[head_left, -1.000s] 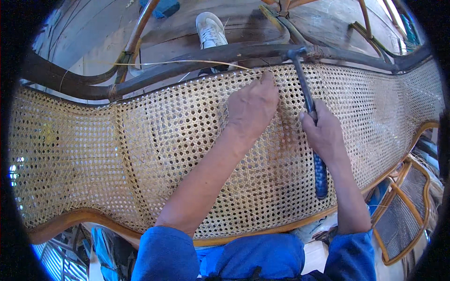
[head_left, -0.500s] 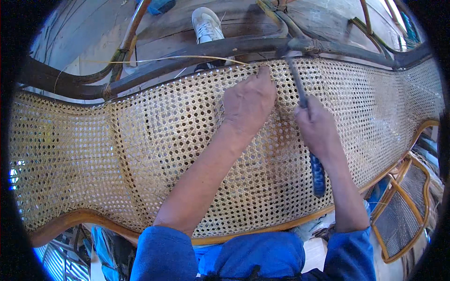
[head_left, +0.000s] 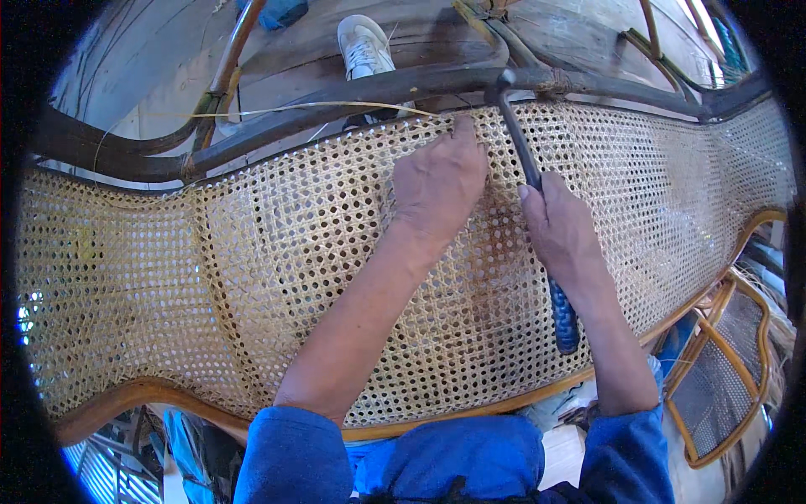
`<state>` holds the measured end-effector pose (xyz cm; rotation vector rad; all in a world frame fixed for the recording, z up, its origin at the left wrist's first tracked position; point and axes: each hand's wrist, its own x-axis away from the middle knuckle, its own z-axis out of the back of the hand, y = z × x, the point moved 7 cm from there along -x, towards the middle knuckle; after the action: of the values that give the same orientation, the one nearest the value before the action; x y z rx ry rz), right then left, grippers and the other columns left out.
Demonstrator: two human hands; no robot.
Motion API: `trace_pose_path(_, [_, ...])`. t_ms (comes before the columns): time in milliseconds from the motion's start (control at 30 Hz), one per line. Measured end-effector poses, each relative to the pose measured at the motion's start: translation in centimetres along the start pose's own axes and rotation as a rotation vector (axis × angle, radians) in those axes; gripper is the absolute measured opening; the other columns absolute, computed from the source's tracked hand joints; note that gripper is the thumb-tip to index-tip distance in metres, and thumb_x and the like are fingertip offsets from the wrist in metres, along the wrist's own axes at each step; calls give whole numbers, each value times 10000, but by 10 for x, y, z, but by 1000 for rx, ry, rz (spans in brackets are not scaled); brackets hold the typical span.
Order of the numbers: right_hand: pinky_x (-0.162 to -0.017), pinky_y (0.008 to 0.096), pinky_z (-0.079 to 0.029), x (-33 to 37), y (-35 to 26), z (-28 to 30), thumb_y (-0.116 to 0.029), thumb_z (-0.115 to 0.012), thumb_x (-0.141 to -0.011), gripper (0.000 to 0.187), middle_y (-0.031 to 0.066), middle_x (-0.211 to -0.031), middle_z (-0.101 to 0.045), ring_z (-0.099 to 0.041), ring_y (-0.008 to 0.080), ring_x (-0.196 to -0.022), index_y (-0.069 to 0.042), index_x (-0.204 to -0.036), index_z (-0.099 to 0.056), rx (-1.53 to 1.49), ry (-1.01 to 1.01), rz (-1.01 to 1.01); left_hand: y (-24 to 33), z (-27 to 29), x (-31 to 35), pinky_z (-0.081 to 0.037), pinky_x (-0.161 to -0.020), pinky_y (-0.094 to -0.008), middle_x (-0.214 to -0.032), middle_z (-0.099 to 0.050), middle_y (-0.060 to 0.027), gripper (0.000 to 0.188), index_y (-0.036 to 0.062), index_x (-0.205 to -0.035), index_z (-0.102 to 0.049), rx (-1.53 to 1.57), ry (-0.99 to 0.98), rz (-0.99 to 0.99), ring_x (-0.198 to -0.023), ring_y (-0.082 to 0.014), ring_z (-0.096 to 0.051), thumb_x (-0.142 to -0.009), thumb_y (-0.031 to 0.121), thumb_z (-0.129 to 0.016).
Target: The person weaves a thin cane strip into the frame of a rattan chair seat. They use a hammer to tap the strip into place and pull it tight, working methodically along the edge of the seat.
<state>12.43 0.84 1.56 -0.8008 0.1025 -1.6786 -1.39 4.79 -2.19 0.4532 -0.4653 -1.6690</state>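
A woven cane panel [head_left: 336, 277] stretches across in front of me, framed at its far side by a dark pole rail [head_left: 336, 92]. My left hand [head_left: 441, 176] rests on the weave by this rail, closed, its fingertips pressed at the edge. A thin pale cane strip [head_left: 336, 105] runs from those fingertips out to the left, over the rail; the exact pinch is hidden. In my right hand [head_left: 561, 218] is a hammer [head_left: 519, 139] with a blue grip, gripped around its middle. Its head is over the rail, just right of my left fingertips.
A wooden rail [head_left: 470, 412] borders the panel's near side, close to my body. Dark poles [head_left: 218, 84] rise beyond the far rail, and a white shoe [head_left: 365, 46] is on the floor there. Another cane-filled frame [head_left: 718, 386] stands at the lower right.
The hammer and my right hand have shifted slightly left, and the hammer head, blurred before, now shows more clearly. My left hand stays at the edge, also slightly farther left in view.
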Motion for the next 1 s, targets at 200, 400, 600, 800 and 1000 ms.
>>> trace_pose_path(200, [-556,501,-439,0,2,-3,-250,-490,-941,275,277,-666,-558,-579,461,-638,14,-869,-460,52,4,-33,0,2,1,-505,-525,-420,-657,-638,-145,286,53,-1051,-601,44,23,-14,-580,-309,-640,-837,242,-602])
trace_pose_path(400, [-566,501,-449,3,-6,7,-261,-484,-944,281,279,-685,-572,-584,464,-648,12,-880,-462,-37,60,10,0,0,1,-507,-525,-413,-657,-640,-134,287,55,-1052,-592,-8,12,-14,-582,-306,-643,-837,244,-605])
trace_pose_path(600, [-567,499,-445,-4,6,-1,-244,-497,-935,270,283,-687,-567,-585,459,-659,17,-874,-466,68,-9,10,1,1,0,-509,-528,-417,-661,-638,-142,293,55,-1062,-586,36,-9,-17,-584,-314,-642,-838,242,-602])
trace_pose_path(800, [-575,506,-448,7,-10,5,-239,-500,-933,262,275,-674,-560,-576,463,-654,13,-867,-466,-70,38,21,-1,2,3,-513,-534,-421,-656,-638,-148,274,54,-1047,-605,32,65,-40,-579,-320,-641,-830,221,-602])
trace_pose_path(1000, [-574,510,-448,3,0,-2,-256,-490,-942,283,272,-682,-566,-586,457,-665,14,-860,-465,8,-19,-42,1,4,1,-509,-530,-427,-654,-633,-146,235,55,-1015,-605,20,29,-29,-579,-321,-637,-833,202,-587])
